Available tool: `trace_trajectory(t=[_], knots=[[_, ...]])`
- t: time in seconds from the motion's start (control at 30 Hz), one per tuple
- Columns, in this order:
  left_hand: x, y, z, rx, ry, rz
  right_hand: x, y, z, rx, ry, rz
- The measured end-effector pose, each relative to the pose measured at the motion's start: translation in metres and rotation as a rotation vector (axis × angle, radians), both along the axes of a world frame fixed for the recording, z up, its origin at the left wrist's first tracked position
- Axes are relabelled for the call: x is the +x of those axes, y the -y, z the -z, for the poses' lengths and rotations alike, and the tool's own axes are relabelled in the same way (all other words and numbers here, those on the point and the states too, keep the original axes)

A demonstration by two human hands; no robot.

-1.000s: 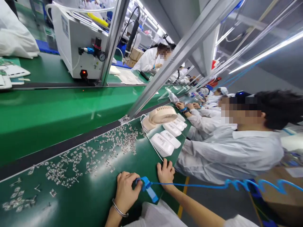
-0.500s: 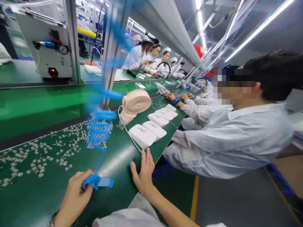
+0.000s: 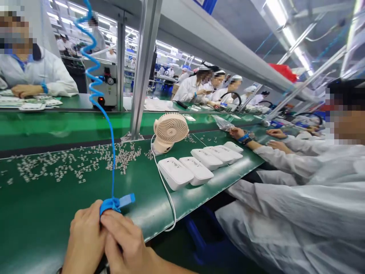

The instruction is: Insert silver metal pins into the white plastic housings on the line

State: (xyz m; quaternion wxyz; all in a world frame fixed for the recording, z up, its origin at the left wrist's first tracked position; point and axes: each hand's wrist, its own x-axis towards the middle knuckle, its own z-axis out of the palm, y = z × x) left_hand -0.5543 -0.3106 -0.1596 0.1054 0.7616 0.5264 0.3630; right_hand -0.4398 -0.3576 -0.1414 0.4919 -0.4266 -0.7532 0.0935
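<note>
A blue anti-static wrist strap (image 3: 109,206) is held low over the green bench, its loose end pointing right. My left hand (image 3: 84,236) is closed on the strap from the left side. The fingers of my right hand (image 3: 127,241) are bent together against the strap's lower right edge, beside the left hand. Parts of both hands' fingers hide each other. From the strap a coiled blue cord (image 3: 98,89) runs up past the top of the view.
Many small metal pieces (image 3: 71,161) lie scattered across the bench (image 3: 42,213). A beige fan (image 3: 171,129) with a white cable (image 3: 168,190) stands by several white plastic cases (image 3: 175,173). A co-worker's sleeve (image 3: 282,163) is on the right. A metal post (image 3: 145,61) rises behind.
My right hand has come from near the white cases to the wrist strap and joined my left hand there. The view has turned left, and the cord now hangs stretched instead of bunched.
</note>
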Motion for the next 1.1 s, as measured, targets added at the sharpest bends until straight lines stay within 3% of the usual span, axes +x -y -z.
trace_trajectory(t=[0.23,0.4,0.5,0.57,0.7,0.77,0.83,0.9,0.97,1.03,1.1], knots=[[0.018,0.030,-0.013,0.495,-0.378,-0.048,0.022,-0.008,0.006,-0.433,-0.258,-0.106],[0.033,0.018,-0.010,0.555,-0.402,-0.065,0.012,-0.036,-0.004,-0.546,-0.937,0.079],[0.039,0.005,-0.008,0.581,-0.344,-0.064,0.009,-0.047,-0.017,-0.552,-1.231,0.052],[0.040,0.002,-0.012,0.599,-0.327,-0.028,0.011,-0.049,-0.022,-0.596,-1.256,-0.050],[0.036,0.011,-0.021,0.621,-0.306,0.092,0.014,-0.051,-0.016,-0.799,-1.056,-0.218],[0.035,0.020,-0.021,0.624,-0.282,0.161,0.012,-0.059,-0.014,-0.907,-0.973,-0.172],[0.038,0.030,-0.016,0.627,-0.245,0.243,0.008,-0.074,-0.017,-0.931,-0.961,-0.031],[0.043,0.036,-0.008,0.615,-0.199,0.304,0.002,-0.093,-0.025,-0.909,-1.051,0.077],[0.043,0.034,-0.001,0.578,-0.159,0.319,-0.008,-0.110,-0.032,-0.881,-1.210,0.091],[0.029,0.029,0.005,0.517,-0.140,0.303,-0.021,-0.115,-0.030,-0.882,-1.313,0.077],[-0.007,0.026,0.006,0.445,-0.145,0.273,-0.034,-0.101,-0.019,-0.864,-1.247,0.100]])
